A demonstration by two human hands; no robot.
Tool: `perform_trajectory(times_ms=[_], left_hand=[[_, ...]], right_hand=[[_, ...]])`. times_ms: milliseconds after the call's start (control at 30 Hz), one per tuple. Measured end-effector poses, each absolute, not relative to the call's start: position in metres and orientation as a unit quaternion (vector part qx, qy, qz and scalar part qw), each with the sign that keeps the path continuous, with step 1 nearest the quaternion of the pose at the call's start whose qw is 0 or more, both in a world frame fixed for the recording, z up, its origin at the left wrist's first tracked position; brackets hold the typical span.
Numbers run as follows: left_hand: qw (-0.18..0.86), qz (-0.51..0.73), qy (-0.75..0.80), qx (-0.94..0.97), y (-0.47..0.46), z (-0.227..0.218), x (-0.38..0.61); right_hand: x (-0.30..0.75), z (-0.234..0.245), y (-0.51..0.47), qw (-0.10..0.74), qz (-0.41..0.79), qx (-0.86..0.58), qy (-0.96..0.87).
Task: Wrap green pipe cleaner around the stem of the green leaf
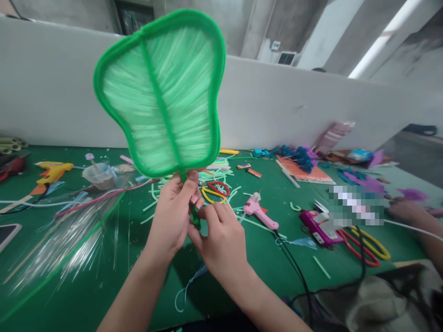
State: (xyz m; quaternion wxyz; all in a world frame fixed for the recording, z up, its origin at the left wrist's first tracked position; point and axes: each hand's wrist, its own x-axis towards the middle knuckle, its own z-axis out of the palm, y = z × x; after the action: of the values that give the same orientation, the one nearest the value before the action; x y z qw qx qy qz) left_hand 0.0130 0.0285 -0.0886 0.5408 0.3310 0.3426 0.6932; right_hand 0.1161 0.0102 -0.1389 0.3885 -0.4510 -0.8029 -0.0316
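I hold up a large green leaf-shaped craft with a fuzzy green rim, a green midrib and pale green strands across it. My left hand is closed around its short green stem just below the leaf. My right hand pinches the same stem from the right, fingers curled together. Both hands hover above the green table. A pale blue string dangles below my right hand.
A pink glue gun with a black cord lies to the right, a yellow glue gun at far left. Clear plastic sleeves, a small cup, scissors, cut green strips and coloured craft bits are scattered about. Another person's arm rests at right.
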Motion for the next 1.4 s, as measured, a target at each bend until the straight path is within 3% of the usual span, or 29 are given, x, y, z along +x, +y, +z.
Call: perform_trajectory(times_ms=[400,700,1067,1167,1267,1400], left_hand=[[0.497,0.685,0.379,0.373,0.030,-0.094,0.018],[0.602,0.647,0.317,0.344,0.027,-0.080,0.003],[0.666,0.633,0.258,0.298,0.025,-0.074,-0.007],[0.660,0.635,0.260,0.305,0.025,-0.075,-0.007],[0.643,0.648,0.269,0.308,0.026,-0.075,-0.006],[0.618,0.668,0.283,0.304,0.028,-0.075,-0.005]], right_hand=[[0.121,-0.136,0.008,0.433,-0.032,-0.419,-0.797],[0.143,-0.117,0.020,0.363,0.338,-0.387,-0.777],[0.142,-0.121,0.017,0.344,0.564,-0.343,-0.668],[0.140,-0.124,0.015,0.410,0.520,-0.348,-0.664],[0.142,-0.124,0.011,0.513,0.366,-0.342,-0.697],[0.148,-0.121,0.005,0.522,0.209,-0.301,-0.770]])
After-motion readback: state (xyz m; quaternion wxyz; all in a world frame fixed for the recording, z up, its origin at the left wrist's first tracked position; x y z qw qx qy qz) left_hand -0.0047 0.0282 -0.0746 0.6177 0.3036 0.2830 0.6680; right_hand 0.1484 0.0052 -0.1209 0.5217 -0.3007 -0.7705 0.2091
